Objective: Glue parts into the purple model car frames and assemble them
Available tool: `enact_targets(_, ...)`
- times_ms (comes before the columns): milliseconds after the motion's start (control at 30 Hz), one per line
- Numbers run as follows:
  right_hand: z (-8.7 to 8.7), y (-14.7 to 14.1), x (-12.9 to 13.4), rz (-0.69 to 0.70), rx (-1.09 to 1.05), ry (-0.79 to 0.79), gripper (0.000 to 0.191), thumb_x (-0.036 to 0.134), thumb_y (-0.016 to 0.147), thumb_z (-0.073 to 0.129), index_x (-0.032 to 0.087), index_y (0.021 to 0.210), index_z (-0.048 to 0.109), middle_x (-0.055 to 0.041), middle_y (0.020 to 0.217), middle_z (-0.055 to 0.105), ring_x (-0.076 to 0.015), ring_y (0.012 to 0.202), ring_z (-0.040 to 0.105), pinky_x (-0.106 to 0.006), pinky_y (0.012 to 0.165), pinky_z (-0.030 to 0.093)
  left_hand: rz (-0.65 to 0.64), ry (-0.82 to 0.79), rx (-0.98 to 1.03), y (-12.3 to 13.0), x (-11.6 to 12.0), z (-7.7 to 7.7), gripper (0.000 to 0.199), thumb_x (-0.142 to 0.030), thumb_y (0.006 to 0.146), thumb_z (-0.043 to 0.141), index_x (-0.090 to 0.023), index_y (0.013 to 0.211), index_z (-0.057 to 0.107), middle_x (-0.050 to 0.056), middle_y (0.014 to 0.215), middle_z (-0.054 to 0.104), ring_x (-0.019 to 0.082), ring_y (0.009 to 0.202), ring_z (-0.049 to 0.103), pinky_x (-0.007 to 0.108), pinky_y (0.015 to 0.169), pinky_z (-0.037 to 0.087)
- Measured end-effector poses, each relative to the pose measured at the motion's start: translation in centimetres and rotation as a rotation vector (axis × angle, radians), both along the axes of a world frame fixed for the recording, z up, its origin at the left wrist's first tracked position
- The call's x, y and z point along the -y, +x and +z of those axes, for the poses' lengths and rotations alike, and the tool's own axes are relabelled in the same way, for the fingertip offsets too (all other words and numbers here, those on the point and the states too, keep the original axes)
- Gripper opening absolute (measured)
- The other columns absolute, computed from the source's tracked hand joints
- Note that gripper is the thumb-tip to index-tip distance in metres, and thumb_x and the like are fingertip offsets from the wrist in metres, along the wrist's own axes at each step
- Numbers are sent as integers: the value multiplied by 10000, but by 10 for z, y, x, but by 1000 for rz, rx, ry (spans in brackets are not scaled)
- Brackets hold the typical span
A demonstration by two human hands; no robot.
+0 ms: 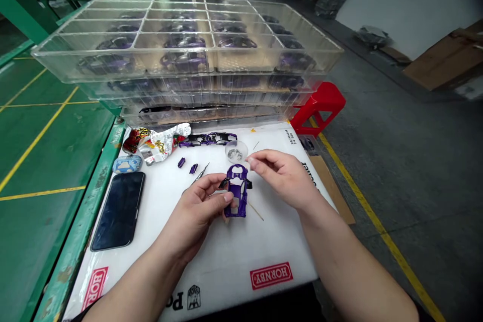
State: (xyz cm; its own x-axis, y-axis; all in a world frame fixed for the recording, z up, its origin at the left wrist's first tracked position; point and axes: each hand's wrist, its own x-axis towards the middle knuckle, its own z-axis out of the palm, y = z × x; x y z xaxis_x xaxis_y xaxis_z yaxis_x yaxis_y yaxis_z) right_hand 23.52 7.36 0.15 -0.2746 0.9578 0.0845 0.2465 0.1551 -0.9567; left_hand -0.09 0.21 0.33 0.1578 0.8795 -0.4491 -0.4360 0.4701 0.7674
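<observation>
My left hand [206, 196] grips a purple toy car body [237, 191] by its left side, thumb on top. Dark flaps stick out from both sides of the body, and its window openings are see-through. Close to the upper right of the car body, my right hand [281, 173] is pinched, thumb against forefinger. Whatever may be between those fingertips is too small to make out. Just behind the car body sits a small clear round dish [236, 152] with tiny shiny bits in it. Tweezers [200, 173] lie partly hidden behind my left hand, near two small purple parts [193, 168].
Stacked clear compartment trays [211, 60] with purple car bodies stand across the back. More car bodies [207, 139] lie before them. At left are a phone [118, 211], a blue-white oval object [127, 164] and a crumpled foil wrapper [158, 143]. A red stool [320, 108] stands at right.
</observation>
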Motion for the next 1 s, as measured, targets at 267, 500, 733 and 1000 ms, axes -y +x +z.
enact_targets(267, 2, 14, 7, 464, 586, -10, 178, 225, 970, 794, 225, 794, 770, -3, 772, 718, -195, 689, 626, -330, 630, 386, 246, 29, 79, 0, -4, 5, 584, -236, 743, 1076, -209, 1221, 741, 19, 1004, 805, 165, 831, 783, 232, 675, 595)
enact_targets(500, 3, 0, 22, 491, 898, 69, 139, 110, 884, 779, 239, 832, 789, -1, 860, 759, -230, 765, 672, -363, 631, 316, 330, -20, 115, 0, -7, 0, 584, -171, 750, 1058, -201, 1235, 735, 34, 962, 822, 183, 858, 811, 240, 735, 627)
enact_targets(733, 2, 5, 27, 516, 953, 152, 146, 98, 903, 756, 234, 911, 807, -23, 941, 785, -266, 813, 720, -374, 660, 333, 353, -34, 87, 0, -8, -3, 452, -168, 770, 1030, -118, 1158, 804, 64, 1017, 804, 167, 858, 791, 224, 705, 639)
enact_targets(1000, 18, 7, 25, 651, 649, 76, 214, -17, 920, 766, 195, 947, 759, 2, 959, 754, -204, 879, 706, -314, 761, 467, 282, -10, 86, 2, -6, -3, 449, -221, 786, 1045, -119, 1155, 811, 89, 1037, 826, 194, 913, 807, 232, 710, 653)
